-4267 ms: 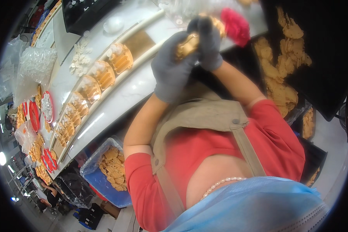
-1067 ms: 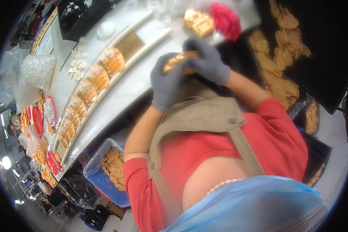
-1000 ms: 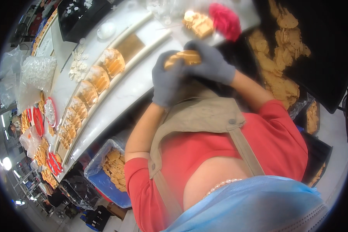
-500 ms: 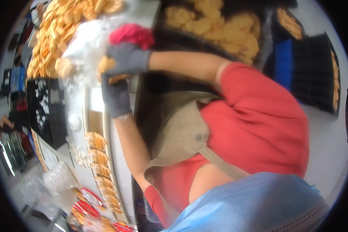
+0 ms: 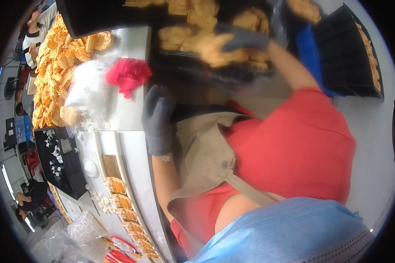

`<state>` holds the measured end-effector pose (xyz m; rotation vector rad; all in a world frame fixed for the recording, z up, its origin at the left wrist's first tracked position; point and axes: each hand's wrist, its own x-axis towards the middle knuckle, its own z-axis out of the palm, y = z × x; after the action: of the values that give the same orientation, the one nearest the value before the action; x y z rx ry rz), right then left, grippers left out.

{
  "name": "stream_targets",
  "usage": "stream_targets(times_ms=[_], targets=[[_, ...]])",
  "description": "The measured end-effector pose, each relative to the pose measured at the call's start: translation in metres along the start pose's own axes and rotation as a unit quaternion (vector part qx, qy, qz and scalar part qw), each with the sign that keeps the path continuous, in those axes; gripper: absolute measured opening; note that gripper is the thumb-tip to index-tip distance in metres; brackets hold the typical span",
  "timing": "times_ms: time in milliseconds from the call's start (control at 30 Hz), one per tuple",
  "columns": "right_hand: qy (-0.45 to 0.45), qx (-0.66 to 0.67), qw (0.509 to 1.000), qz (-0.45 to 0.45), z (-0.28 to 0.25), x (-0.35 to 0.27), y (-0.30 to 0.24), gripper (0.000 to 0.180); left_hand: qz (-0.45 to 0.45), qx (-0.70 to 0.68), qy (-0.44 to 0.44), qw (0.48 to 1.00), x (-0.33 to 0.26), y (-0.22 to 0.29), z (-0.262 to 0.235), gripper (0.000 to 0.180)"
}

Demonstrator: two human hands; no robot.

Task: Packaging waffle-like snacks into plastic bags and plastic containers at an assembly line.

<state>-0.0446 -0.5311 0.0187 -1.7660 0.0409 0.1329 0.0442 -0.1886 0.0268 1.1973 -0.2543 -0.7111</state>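
Observation:
My right hand (image 5: 245, 39), in a grey glove, reaches over the dark plastic-lined crate at the top and is smeared by motion. Its fingers are closed on a blurred cluster of tan moulded pieces (image 5: 217, 49); more tan pieces (image 5: 173, 37) lie in the crate around it. By the table's edge my left hand (image 5: 159, 116), also grey-gloved, is held with its fingers curled and pressed together; I see nothing in it. A crumpled pink cloth (image 5: 129, 74) lies on the white table (image 5: 131, 105) near the left hand, beside a clear plastic bag (image 5: 90, 83).
A large heap of tan ridged pieces (image 5: 52, 74) covers the table's far left. Small white parts lie in a black bin (image 5: 61, 162). More tan pieces stand in a row (image 5: 129, 215) along white rails (image 5: 128, 179). Black stacked crates (image 5: 346, 61) are at right. Another person (image 5: 35, 35) is at upper left.
My hands were together over the table with a tan piece; they have parted. My right hand has swung right to the crate, and my left has come back to the table's edge. The view has shifted.

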Motion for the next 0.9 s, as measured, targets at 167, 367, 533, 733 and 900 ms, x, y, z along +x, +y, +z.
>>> stream_targets(times_ms=[167,367,533,733,900], targets=[[0.098,-0.252,0.957,0.105,-0.050,-0.086,0.036,0.069,-0.004,0.051,0.022,0.998,0.002,-0.019,0.005,0.037],[0.376,0.119,0.909,0.137,-0.102,-0.110,0.079,0.051,-0.028,0.019,0.051,0.998,-0.006,-0.029,0.014,0.037],[0.490,0.193,0.845,-0.092,-0.125,-0.101,0.105,0.058,-0.021,0.002,0.087,0.996,-0.009,-0.037,0.005,0.036],[0.460,-0.387,0.776,0.191,-0.094,-0.084,0.083,0.056,-0.026,0.025,0.091,0.995,-0.016,-0.044,0.011,0.036],[0.419,-0.468,0.746,0.223,-0.064,-0.067,0.041,0.040,-0.021,0.045,0.103,0.993,-0.020,-0.042,-0.003,0.035]])
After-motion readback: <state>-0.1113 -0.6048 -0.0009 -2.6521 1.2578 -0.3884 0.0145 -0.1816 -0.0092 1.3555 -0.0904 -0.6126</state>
